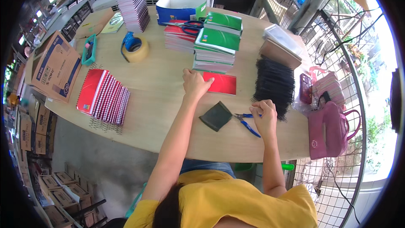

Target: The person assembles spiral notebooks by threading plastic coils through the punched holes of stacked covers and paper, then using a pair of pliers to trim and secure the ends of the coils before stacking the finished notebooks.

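Note:
A red notebook [222, 84] lies flat on the table in front of the green stack. My left hand [195, 85] is closed at its left end, with the thumb over the cover. Farther right, my right hand [266, 117] is held in a pinch beside a heap of black binding coils [274, 82]; what its fingertips hold, if anything, is too small to name. Partly under that hand, blue-handled pliers [249, 127] lie on the table. A dark square pad [216, 116] rests to the left of the pliers.
Green notebooks [217, 46] and red ones [177, 40] are stacked ahead, with scissors [190, 26] on top. Coil-bound red notebooks [103, 95], a tape roll [136, 49] and a carton [57, 67] stand left. A pink bag [329, 131] sits at the right edge.

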`<state>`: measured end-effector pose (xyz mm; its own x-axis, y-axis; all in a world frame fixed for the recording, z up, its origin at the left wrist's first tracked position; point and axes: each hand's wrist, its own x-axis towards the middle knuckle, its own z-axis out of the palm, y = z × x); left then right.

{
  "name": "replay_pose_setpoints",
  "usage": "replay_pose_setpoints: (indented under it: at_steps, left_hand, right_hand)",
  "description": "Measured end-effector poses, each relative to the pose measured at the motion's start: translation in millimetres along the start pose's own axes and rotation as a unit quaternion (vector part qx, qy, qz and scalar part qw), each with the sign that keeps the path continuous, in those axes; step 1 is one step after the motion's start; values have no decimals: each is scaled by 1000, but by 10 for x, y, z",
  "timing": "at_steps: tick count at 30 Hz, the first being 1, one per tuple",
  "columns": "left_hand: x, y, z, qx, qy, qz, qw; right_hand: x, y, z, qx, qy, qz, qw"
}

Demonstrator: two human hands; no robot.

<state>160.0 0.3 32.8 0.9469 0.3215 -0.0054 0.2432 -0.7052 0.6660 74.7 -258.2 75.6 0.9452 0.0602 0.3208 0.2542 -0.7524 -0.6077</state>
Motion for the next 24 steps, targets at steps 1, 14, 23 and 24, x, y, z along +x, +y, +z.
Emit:
replay_pose_setpoints:
  at_steps: [1, 14, 23, 24]
  left_hand:
    - [10, 132, 29, 69, -2, -27, 997]
    - [27, 194, 166, 92, -13, -7, 996]
    - [-1498, 183, -241, 19, -16, 343, 939]
    - [-1522, 7, -174, 22, -41, 316, 948]
  right_hand:
    - [31, 71, -37, 43, -9, 32, 999]
    - [1604, 347, 1034, -147, -302, -59, 940]
    - [1243, 159, 589, 198, -204, 62, 957]
    - [1171, 119, 468, 174, -160, 30, 971]
